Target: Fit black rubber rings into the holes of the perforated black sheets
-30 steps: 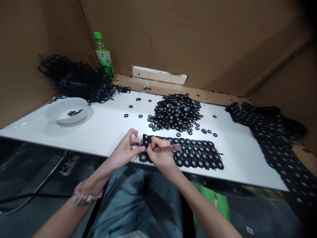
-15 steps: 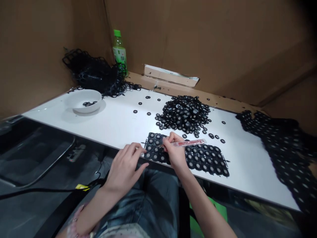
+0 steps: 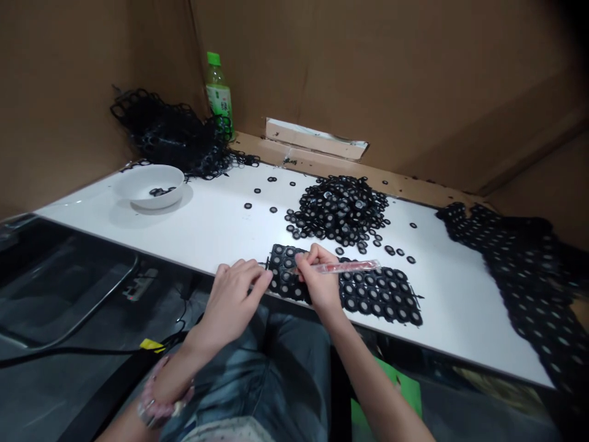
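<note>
The right hand (image 3: 319,276) pinches a clear red-filled tube (image 3: 347,266) over a black ring sheet (image 3: 381,301) on the bench (image 3: 197,227). The left hand (image 3: 232,294) curls at the sheet's edge, its hold unclear. A loose ring pile (image 3: 340,209) remains beyond, and a heap of ring sheets (image 3: 515,270) lies rightward.

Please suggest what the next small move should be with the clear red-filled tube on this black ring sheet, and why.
I'd probably press the left hand down on the sheet's left edge first. The right hand has the clear red-filled tube pinched, its tip at the black ring sheet, and nothing visibly fastens that sheet to the white table, so it might slide.
</note>
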`<state>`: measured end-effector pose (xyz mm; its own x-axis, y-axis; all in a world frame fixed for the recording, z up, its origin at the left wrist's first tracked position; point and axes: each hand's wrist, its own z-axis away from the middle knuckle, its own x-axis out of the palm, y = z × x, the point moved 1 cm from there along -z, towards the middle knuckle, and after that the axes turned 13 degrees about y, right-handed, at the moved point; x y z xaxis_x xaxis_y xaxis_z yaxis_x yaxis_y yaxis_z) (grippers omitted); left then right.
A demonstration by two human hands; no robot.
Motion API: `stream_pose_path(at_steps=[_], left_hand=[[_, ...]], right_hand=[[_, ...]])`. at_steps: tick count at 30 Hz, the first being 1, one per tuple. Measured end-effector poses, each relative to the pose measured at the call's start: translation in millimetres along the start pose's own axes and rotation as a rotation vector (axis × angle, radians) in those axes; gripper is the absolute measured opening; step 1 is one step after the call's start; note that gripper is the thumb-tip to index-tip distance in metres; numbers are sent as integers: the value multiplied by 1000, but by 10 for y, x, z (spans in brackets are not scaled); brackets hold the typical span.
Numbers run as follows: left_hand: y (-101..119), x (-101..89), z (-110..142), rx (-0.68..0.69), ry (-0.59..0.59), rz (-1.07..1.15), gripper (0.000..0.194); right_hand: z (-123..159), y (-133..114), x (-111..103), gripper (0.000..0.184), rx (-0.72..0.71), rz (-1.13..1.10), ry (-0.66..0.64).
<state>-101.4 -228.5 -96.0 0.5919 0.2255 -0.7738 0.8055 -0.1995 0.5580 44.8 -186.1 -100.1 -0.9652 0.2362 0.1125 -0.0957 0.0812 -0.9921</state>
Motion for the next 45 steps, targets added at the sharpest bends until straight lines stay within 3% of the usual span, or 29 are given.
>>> stream_pose_path(at_steps=[7, 14, 21, 29, 31, 34, 37, 41, 45], left_hand=[[-43, -1, -54, -40, -53, 5, 21], [-94, -14, -45, -46, -88, 66, 25], [-139, 17, -26, -34, -89, 85, 28], [-152, 45, -14, -61, -77, 160, 27], [-155, 22, -7, -47, -96, 153, 26], [-142, -68, -40, 23, -160, 113, 26], [-118, -180, -178, 61, -194, -19, 30], [-54, -184, -502, 152, -32, -238, 30], [35, 33, -736, 317, -122, -189, 19]], right_hand=[[57, 46, 48, 31, 24, 42, -68], [88, 59, 38, 29, -160, 267, -49], [104, 63, 40, 30, -166, 327, -35], [162, 104, 95, 30, -424, 481, -79], [159, 97, 90, 30, -399, 461, -104], [79, 45, 20, 29, -172, 277, -139], [-102, -61, -82, 28, -4, 38, -65], [-385, -108, -116, 32, 4, -99, 80], [-519, 50, -61, 30, -10, -37, 154]])
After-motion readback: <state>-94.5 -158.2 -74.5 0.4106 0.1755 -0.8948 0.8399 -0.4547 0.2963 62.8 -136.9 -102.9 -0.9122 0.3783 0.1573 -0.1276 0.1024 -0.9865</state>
